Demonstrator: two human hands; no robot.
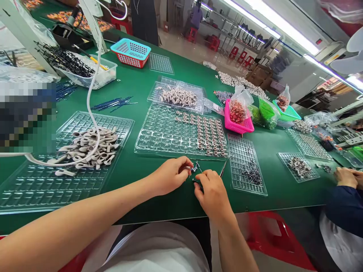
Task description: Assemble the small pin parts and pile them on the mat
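My left hand (174, 175) pinches a small pale grey plastic piece (187, 167) between thumb and fingers, above the green table. Close beside it, my right hand (212, 190) is closed, and slim metal tweezers (223, 169) stick out past its far side. A dark tip shows by the right thumb; I cannot tell if it belongs to the tweezers. Between the hands lie a few tiny dark metal parts (195, 166). Just beyond them is a clear blister tray (167, 132), its right side filled with rows of small grey-pink pieces (211, 134).
Grey earpiece-shaped parts (90, 147) heap on a left tray, under a white cable (90, 94). More pale parts (180, 96) sit behind. On the right are a tray of dark pins (251, 173), a pink basket (241, 126) and a co-worker's hands (346, 177). A blue-and-red basket (132, 53) stands behind.
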